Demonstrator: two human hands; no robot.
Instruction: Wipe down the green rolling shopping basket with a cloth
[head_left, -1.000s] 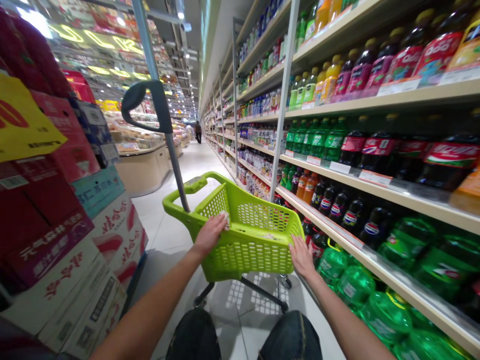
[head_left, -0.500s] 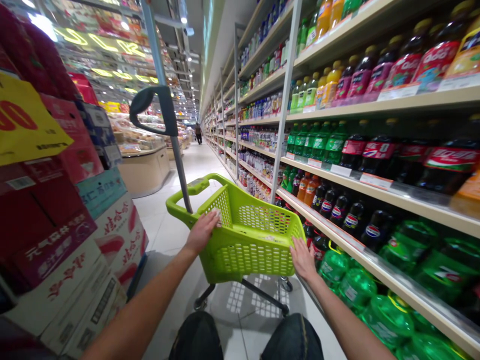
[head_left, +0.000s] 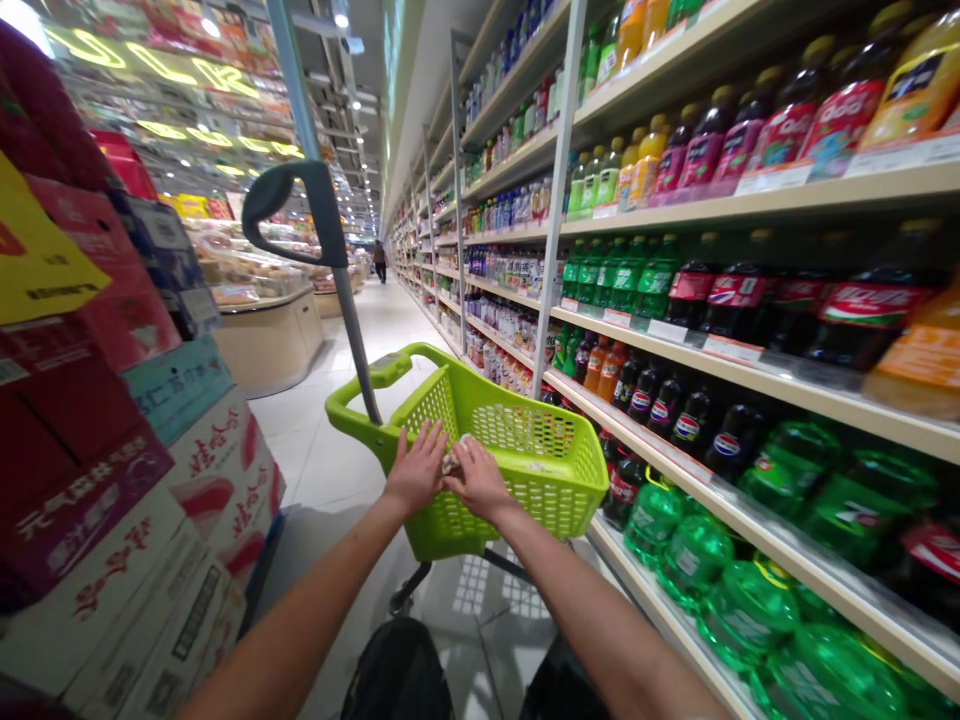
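Note:
A green plastic shopping basket cart (head_left: pixel 540 500) stands before my knees, its walls pierced with slots. My left hand (head_left: pixel 418 475) lies on its near rim with fingers spread. Close against it, my right hand (head_left: pixel 478 483) has its fingers closed around a crumpled whitish tissue (head_left: pixel 451 464), which shows between the two hands. Part of the tissue is hidden by the right fingers. A long grey pole with a dark looped handle (head_left: pixel 330 215) rises from the cart's left end.
Shelves of drink bottles (head_left: pixel 660 275) run along the right, with large green bottles (head_left: pixel 750 600) at the bottom. Stacked drink cartons (head_left: pixel 202 490) rise on the left. A person (head_left: pixel 380 262) is far down the tiled aisle, past a rounded display counter (head_left: pixel 270 345).
My right hand has moved left from the basket's right end to meet my left hand. The tissue, earlier at my left fingers, is now in my right hand. The view has shifted slightly right.

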